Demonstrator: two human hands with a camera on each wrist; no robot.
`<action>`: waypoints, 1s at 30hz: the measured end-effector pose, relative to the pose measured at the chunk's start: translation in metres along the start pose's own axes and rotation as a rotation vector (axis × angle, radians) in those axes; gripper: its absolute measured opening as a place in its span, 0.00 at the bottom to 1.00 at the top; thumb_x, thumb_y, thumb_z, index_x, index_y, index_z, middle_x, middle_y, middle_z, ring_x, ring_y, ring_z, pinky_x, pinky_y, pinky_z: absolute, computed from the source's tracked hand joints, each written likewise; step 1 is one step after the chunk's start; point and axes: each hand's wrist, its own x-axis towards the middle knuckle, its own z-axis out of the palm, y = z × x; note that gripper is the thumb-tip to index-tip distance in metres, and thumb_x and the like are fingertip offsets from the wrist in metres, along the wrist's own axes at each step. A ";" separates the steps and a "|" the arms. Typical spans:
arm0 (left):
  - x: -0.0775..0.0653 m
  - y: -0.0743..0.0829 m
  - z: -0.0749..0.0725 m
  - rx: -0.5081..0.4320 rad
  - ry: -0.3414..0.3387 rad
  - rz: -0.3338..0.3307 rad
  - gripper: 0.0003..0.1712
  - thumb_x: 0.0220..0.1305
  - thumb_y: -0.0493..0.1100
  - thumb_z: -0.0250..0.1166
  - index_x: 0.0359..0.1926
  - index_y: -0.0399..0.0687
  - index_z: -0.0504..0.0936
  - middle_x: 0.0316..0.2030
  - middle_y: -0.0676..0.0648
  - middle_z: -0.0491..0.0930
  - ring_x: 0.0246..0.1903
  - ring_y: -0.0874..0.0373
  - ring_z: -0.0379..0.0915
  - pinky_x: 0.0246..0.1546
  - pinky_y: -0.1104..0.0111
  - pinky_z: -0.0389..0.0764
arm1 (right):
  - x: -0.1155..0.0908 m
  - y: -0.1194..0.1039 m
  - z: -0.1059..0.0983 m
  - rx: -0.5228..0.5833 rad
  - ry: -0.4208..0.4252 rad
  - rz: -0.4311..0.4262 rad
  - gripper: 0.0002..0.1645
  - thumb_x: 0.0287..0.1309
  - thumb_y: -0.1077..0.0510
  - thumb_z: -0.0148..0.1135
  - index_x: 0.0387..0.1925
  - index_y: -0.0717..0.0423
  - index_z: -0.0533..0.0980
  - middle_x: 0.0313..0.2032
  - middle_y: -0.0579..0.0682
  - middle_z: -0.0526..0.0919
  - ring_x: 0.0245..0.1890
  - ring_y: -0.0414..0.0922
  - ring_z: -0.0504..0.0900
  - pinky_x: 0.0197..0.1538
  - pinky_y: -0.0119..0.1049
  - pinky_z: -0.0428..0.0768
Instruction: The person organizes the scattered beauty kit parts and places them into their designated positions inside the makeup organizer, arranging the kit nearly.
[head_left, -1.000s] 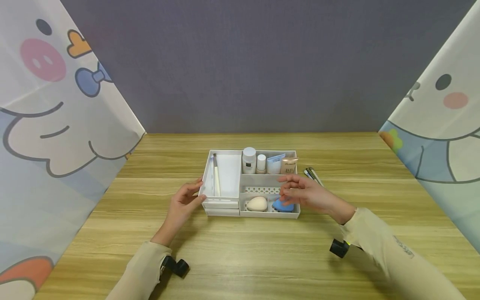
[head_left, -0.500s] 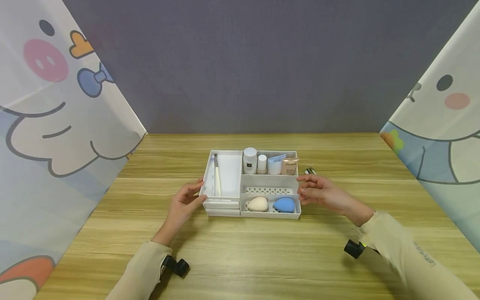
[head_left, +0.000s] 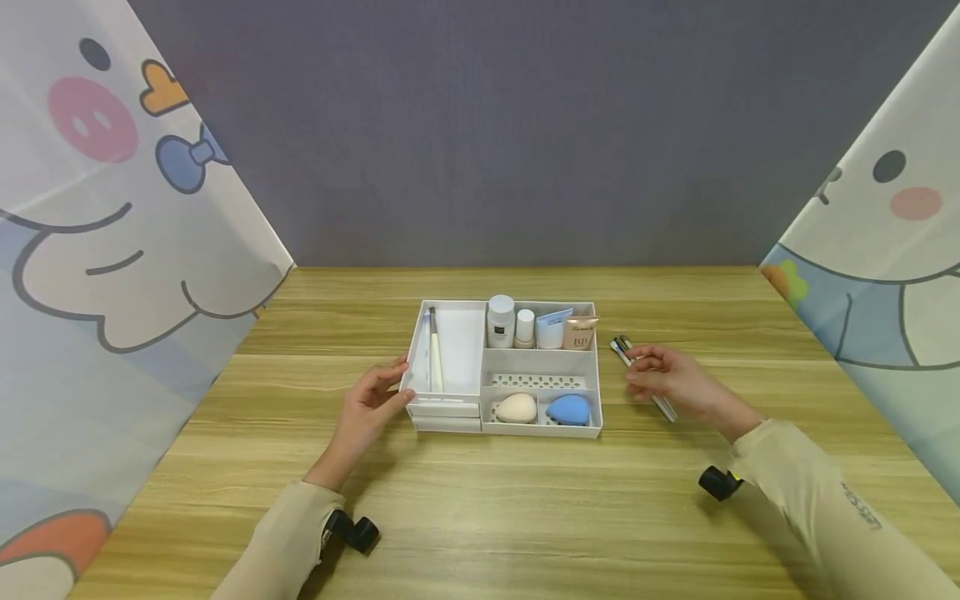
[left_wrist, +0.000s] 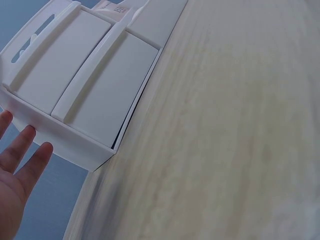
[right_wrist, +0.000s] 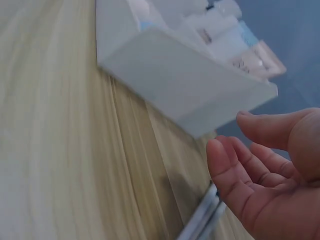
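Now farther from the white organizer [head_left: 540, 362], my empty right hand [head_left: 678, 383] has slender sticks [head_left: 664, 408] within reach; my relaxed left hand [head_left: 367, 408] touches the organizer.

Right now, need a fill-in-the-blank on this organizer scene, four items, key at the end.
At the organizer's left side is the person's ____ hand.
Beside the cream sponge sits a ____ sponge.
In the head view, slim sticks lie to the organizer's ____.
The right hand holds ____.

Missing words: left; blue; right; nothing.
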 end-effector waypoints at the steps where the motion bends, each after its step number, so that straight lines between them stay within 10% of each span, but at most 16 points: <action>1: 0.000 0.000 0.000 0.000 0.000 0.001 0.19 0.57 0.17 0.61 0.51 0.21 0.74 0.58 0.56 0.78 0.55 0.65 0.77 0.50 0.72 0.81 | 0.001 0.001 -0.002 -0.023 0.013 0.002 0.30 0.68 0.70 0.54 0.63 0.83 0.54 0.43 0.60 0.78 0.38 0.44 0.84 0.41 0.37 0.86; 30: 0.001 -0.001 0.000 -0.010 -0.002 0.023 0.19 0.56 0.16 0.60 0.50 0.19 0.74 0.59 0.56 0.78 0.55 0.64 0.77 0.50 0.72 0.81 | 0.012 0.003 -0.015 -0.365 0.062 0.065 0.29 0.62 0.70 0.62 0.58 0.83 0.63 0.38 0.63 0.82 0.31 0.46 0.83 0.32 0.36 0.85</action>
